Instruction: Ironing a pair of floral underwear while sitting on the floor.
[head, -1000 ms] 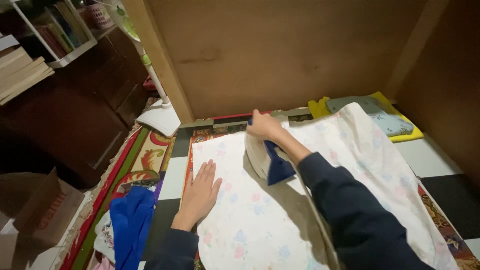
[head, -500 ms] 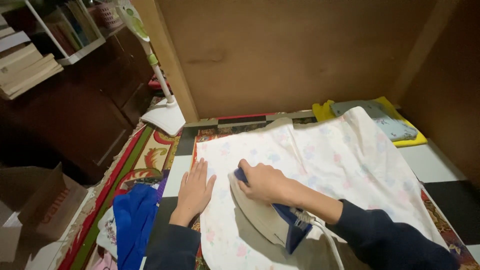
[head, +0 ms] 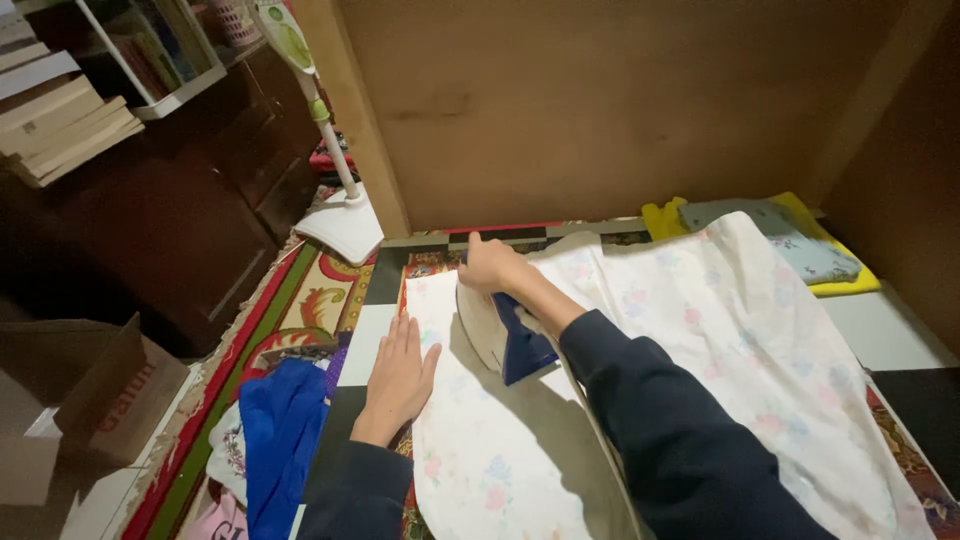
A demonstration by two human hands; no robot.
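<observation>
Right hand (head: 488, 264) closed round handle of iron (head: 497, 325), pressing it flat on far-left part of floral cloth (head: 700, 340). Left hand (head: 400, 375) open, palm down on cloth's left edge, likely to keep it taut. Beyond cloth: yellow cloth (head: 838, 283); left of it, blue garment (head: 283, 430), fan base (head: 340, 232).
</observation>
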